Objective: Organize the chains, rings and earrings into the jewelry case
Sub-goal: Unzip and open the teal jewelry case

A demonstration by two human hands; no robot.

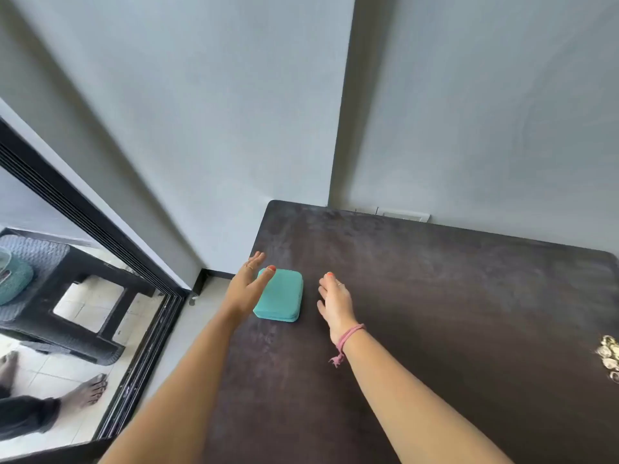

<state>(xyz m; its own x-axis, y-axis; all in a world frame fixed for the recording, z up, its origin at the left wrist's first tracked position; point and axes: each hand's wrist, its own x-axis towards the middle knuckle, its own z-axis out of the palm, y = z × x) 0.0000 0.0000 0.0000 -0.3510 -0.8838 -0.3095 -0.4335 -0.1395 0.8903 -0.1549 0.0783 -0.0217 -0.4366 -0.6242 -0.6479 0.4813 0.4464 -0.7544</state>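
Lying closed at centre frame, near the left edge of the dark worktop (435,296): one teal jewelry case (280,294), rounded rectangle, long axis running from lower frame toward upper frame, roughly in line with both forearms.

Left hand (246,284): fingers straight and spread, holding nothing, at the case's left side; its thumb overlaps the upper left corner, though contact cannot be confirmed.

Right hand (335,301): fingers relaxed and apart, holding nothing, just right of the case with bare worktop between; pink cord bracelet (348,339) at the wrist.

Case sits between the two hands, the left nearer. Judged step: taking hold from both long sides to open it.

Jewelry pile (609,356): pale metallic pieces at the right edge of frame, well apart from the case, partly cut off; individual items cannot be told.
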